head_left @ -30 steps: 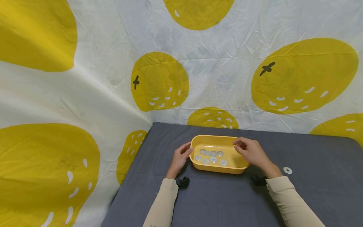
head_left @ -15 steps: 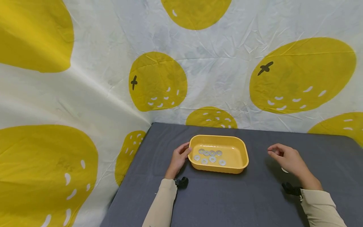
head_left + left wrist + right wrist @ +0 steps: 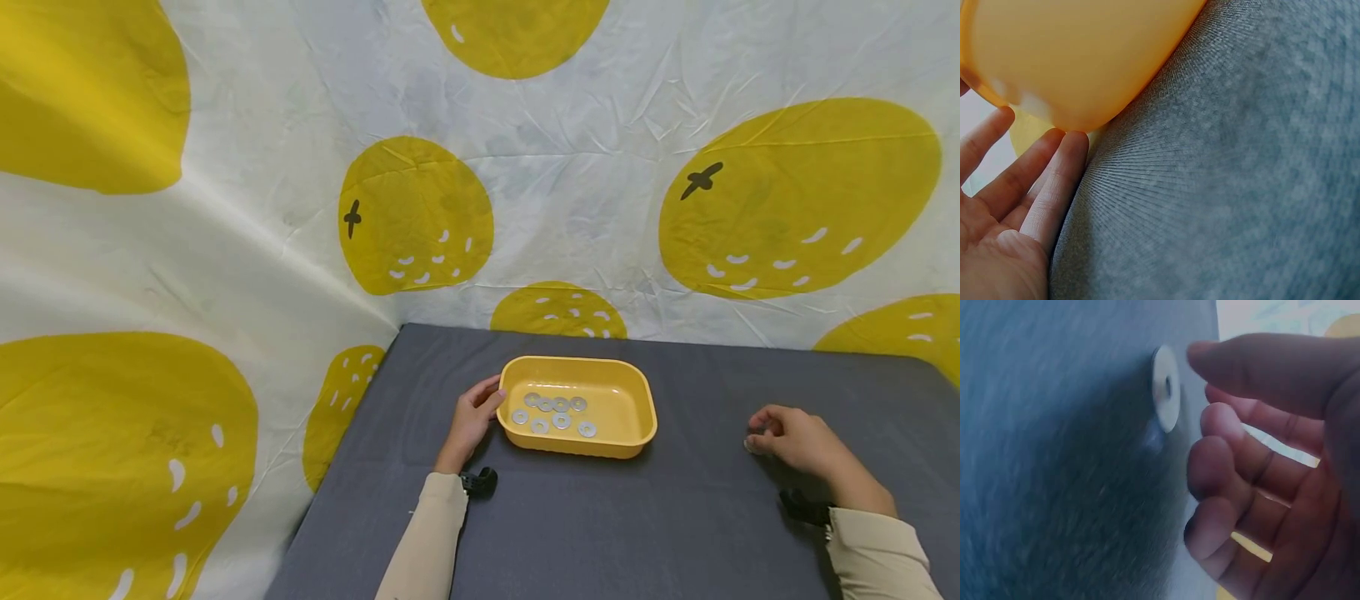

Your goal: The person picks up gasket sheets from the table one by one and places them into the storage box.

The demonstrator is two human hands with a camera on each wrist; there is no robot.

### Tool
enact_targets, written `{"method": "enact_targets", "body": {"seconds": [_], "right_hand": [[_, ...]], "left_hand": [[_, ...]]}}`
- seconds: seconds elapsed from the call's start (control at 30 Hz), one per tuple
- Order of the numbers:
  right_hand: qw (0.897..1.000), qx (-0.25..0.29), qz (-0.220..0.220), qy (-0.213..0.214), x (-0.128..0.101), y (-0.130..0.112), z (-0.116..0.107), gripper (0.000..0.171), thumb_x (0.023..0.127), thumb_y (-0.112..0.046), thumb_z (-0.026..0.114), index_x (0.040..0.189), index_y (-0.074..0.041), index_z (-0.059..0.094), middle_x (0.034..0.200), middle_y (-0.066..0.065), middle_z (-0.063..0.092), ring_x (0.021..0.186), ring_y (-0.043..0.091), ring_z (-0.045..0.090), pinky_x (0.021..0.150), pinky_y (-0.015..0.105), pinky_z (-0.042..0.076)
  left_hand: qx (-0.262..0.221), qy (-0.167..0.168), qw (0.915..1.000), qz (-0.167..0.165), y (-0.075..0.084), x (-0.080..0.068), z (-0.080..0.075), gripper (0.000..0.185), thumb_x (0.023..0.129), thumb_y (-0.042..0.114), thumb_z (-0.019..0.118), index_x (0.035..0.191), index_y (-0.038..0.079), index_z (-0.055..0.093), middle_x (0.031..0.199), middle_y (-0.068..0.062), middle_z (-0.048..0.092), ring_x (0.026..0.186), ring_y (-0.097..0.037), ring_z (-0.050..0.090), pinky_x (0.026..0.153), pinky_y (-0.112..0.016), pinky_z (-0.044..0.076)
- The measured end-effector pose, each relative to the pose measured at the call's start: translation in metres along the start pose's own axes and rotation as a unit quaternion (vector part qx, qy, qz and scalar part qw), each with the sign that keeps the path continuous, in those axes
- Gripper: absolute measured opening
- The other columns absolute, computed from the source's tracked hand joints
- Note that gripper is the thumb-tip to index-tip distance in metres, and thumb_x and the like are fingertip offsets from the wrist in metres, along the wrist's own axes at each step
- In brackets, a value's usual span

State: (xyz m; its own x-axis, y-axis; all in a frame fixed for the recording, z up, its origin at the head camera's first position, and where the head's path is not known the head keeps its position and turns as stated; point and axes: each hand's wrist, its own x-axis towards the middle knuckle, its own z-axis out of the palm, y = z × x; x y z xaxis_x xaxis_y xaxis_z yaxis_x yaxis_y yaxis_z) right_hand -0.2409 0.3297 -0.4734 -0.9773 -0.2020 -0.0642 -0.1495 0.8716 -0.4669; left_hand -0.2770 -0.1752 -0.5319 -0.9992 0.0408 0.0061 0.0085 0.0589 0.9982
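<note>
A yellow plastic tray (image 3: 577, 364) stands on the grey table (image 3: 600, 533), with several flat metal washers (image 3: 561, 421) lying in it. My left hand (image 3: 472, 421) rests against the tray's left end, and its straight fingers (image 3: 1054, 187) touch the tray's wall (image 3: 1072, 56). Well to the right of the tray, my right hand (image 3: 795, 437) hovers low over a single washer (image 3: 750, 446) on the cloth. In the right wrist view that washer (image 3: 1166, 397) lies flat just beyond my thumb and loosely curled fingers (image 3: 1229, 469), with nothing pinched.
A white cloth printed with big yellow fruit (image 3: 420, 217) hangs behind and to the left of the table. Black camera straps sit at my left wrist (image 3: 480, 482) and right wrist (image 3: 802, 506). The table's left edge runs close to my left forearm.
My right hand left the tray's right rim, swung out to the right and came down over the lone washer. The left hand and the tray stayed put.
</note>
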Motion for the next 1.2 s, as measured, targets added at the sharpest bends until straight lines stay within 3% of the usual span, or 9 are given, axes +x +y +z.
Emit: {"method": "enact_targets", "body": {"seconds": [0.4,0.7,0.97,1.2], "right_hand": [[0.999,-0.007,0.028,-0.044,0.003,0.014,-0.002,0.04,0.091,-0.04,0.076,0.099,-0.002,0.067,0.083,0.003,0.063,0.074,0.016,0.053,0.066,0.033,0.042],[0.998,0.008,0.033,-0.044,0.002,0.014,0.003,0.038,0.09,-0.036,0.078,0.095,-0.001,0.067,0.083,0.002,0.064,0.075,0.016,0.053,0.068,0.032,0.042],[1.0,0.006,0.007,-0.01,0.0,0.01,0.006,0.03,0.085,-0.024,0.083,0.092,0.0,0.065,0.082,0.002,0.063,0.074,0.014,0.052,0.064,0.027,0.04],[1.0,-0.004,-0.007,0.009,-0.001,0.007,0.007,0.029,0.083,-0.024,0.084,0.09,-0.006,0.063,0.079,-0.001,0.06,0.069,0.008,0.048,0.063,0.026,0.037]], "left_hand": [[0.019,0.015,0.9997,0.004,-0.001,0.0,0.001,0.041,0.102,0.027,0.065,0.142,0.019,0.062,0.135,-0.012,0.067,0.117,-0.025,0.068,0.089,-0.03,0.06],[0.015,0.008,0.9998,0.01,-0.003,-0.001,-0.001,0.044,0.102,0.028,0.065,0.144,0.016,0.061,0.137,-0.016,0.066,0.119,-0.032,0.066,0.086,-0.027,0.059],[0.008,0.001,1.0,0.005,0.003,-0.003,0.0,0.046,0.102,0.024,0.064,0.146,0.009,0.057,0.139,-0.022,0.063,0.122,-0.038,0.064,0.086,-0.028,0.059],[0.017,-0.009,0.9998,-0.007,0.013,-0.006,-0.001,0.045,0.103,0.02,0.063,0.145,0.006,0.057,0.138,-0.024,0.063,0.119,-0.037,0.065,0.085,-0.028,0.059]]}}
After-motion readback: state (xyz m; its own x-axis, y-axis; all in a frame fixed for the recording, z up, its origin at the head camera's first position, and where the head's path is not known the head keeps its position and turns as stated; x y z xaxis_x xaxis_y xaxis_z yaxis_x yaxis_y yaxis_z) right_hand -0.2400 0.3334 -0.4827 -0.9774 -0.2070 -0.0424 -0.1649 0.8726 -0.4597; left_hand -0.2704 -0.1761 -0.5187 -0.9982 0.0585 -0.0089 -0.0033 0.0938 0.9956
